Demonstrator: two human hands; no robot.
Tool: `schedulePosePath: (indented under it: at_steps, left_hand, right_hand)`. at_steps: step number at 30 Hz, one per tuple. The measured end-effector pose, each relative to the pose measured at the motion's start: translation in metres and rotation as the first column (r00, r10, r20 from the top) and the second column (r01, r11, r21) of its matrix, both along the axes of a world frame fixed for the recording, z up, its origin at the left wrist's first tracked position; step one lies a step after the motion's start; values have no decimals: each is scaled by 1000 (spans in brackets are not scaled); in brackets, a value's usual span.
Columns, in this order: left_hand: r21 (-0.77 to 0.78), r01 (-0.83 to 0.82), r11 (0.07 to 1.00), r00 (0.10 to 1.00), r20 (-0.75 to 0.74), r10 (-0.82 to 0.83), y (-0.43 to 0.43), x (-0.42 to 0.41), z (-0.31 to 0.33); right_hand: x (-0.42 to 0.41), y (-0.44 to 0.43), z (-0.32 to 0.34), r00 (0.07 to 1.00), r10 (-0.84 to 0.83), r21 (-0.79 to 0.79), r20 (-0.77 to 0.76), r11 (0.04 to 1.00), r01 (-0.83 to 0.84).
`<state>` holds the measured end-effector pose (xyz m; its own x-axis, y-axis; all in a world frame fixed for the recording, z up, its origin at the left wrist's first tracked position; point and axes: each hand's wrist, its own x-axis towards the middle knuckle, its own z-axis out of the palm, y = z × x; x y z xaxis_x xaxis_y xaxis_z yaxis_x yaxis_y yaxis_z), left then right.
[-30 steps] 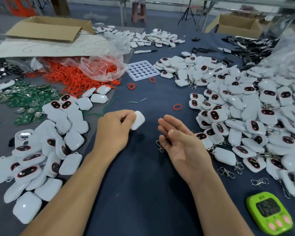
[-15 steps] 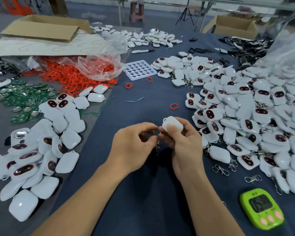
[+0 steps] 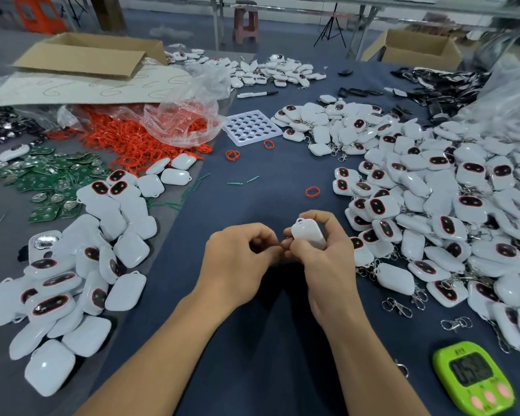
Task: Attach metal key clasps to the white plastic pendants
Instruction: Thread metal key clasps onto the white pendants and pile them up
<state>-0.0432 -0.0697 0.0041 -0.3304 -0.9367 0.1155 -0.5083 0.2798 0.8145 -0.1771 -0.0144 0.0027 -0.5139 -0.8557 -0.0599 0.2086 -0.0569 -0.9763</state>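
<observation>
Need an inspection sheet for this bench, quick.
Surface: dark blue cloth, crowded.
Job's things: white pendant held at centre; left pile, no clasps seen; right pile, clasps attached; loose clasps beside it.
Clutter: orange rings, green circuit boards, white tray, marker, green timer.
Grippers: right hand grips the pendant; left hand pinches beside it, contents hidden.
Cables: nothing seen.
Surroundings: cardboard box, stool, tripod.

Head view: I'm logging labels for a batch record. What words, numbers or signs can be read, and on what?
"6" (or "9"; cannot tell which), handwritten in green, repeated across the white sheet.
Green timer: display digits and small print blurred, unreadable.
Marker pen: print too small to read.
The pendant in the right hand: no text shows.
</observation>
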Motion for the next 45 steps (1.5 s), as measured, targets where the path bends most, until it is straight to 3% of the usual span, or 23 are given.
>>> schedulePosePath:
  at_steps: [9, 17, 23, 27, 35, 40, 45]
  left_hand:
    - [3, -41, 999, 972, -232, 40, 0, -2, 3]
    - [6, -61, 998, 938, -343, 60, 1, -3, 5]
    - [-32, -42, 999, 967, -253, 33, 3, -2, 4]
    - [-107, 15, 994, 991, -130, -29, 7, -3, 7]
    - [-239, -9, 971, 987, -159, -30, 7, -1, 7]
    - [-291, 34, 956, 995, -78, -59, 8, -1, 7]
    - [-232, 70, 970, 995, -47, -83, 6, 1, 5]
  right_hand:
    - [2, 1, 2, 932, 166, 98, -323, 985, -141]
    - [4, 0, 5, 976, 150, 61, -159, 988, -142]
    - [-1, 1, 6, 998, 68, 31, 10, 997, -68]
    - [-2, 2, 7, 999, 49, -3, 20, 999, -49]
    - [3, 2, 3, 993, -10, 40, -117, 999, 14]
    - [9, 4, -2, 934, -144, 67, -328, 982, 176]
    - [12, 10, 1, 869, -140, 67, -474, 979, 194]
